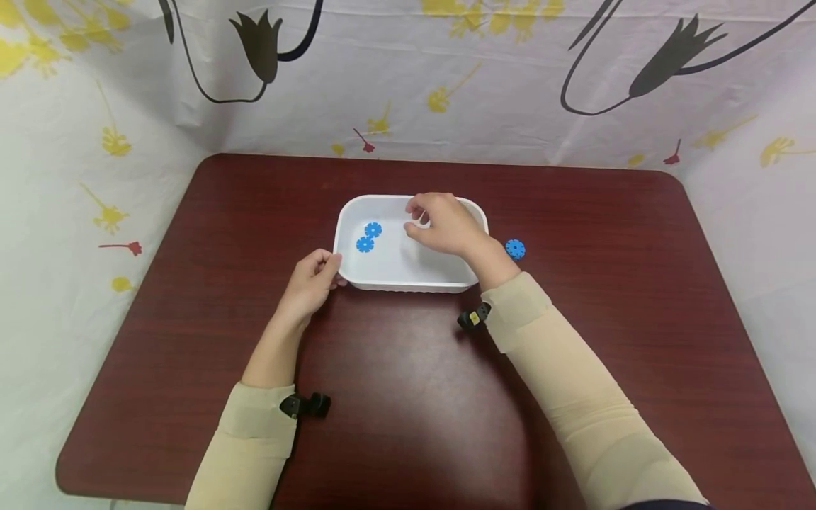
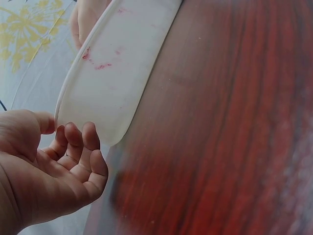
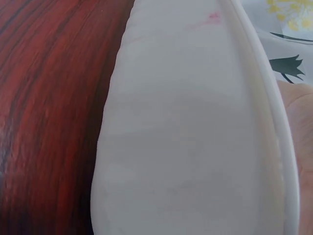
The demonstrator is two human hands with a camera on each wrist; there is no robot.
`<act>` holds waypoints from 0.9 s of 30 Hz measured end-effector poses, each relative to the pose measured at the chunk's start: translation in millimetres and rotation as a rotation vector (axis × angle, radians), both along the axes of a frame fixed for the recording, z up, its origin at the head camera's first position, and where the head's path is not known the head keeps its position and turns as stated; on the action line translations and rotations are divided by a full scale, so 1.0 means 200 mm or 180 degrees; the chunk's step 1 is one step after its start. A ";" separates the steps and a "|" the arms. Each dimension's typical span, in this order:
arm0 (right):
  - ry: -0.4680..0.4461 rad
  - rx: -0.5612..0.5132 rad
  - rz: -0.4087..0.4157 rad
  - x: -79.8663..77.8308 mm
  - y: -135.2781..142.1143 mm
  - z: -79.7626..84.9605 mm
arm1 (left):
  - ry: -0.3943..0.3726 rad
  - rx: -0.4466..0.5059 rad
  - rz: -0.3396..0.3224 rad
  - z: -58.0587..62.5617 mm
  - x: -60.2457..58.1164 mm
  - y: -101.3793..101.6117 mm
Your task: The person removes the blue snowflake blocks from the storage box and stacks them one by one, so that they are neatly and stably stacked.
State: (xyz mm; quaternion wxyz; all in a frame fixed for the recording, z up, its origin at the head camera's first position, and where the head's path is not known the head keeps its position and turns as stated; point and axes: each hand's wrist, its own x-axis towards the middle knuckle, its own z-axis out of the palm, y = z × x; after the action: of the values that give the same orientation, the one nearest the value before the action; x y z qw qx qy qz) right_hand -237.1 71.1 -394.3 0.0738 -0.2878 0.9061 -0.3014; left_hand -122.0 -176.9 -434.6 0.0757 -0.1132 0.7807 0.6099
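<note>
A white plastic tray (image 1: 414, 273) sits on the table, with two blue notched discs lying inside on its left side, a rear disc (image 1: 372, 229) and a front disc (image 1: 365, 244). My left hand (image 1: 310, 285) grips the tray's front left corner; in the left wrist view its thumb is at the rim and its fingers curl against the outer wall. Over the right half of the tray hovers my right hand (image 1: 446, 225), thumb and fingers loosely bent and apart, with no object visible between them. In the right wrist view the tray's wall hides most of that hand.
Another blue notched disc (image 1: 515, 248) lies on the dark red wooden table (image 1: 408, 354), just right of the tray beside my right wrist. A patterned white curtain (image 1: 395, 85) hangs behind the table and along its sides. Each sleeve carries a small black wrist camera.
</note>
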 end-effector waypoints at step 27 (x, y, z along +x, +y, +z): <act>-0.0041 0.0244 0.0239 0.01 -0.17 -0.04 | 0.0037 -0.0059 0.0002 0.00 0.00 0.00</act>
State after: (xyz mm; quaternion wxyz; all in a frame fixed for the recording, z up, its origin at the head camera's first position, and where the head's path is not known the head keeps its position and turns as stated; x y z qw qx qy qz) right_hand -234.8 37.1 -403.3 0.1019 -0.3166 0.9050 -0.2654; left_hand -122.3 -177.3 -433.9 0.0700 -0.1106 0.7867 0.6033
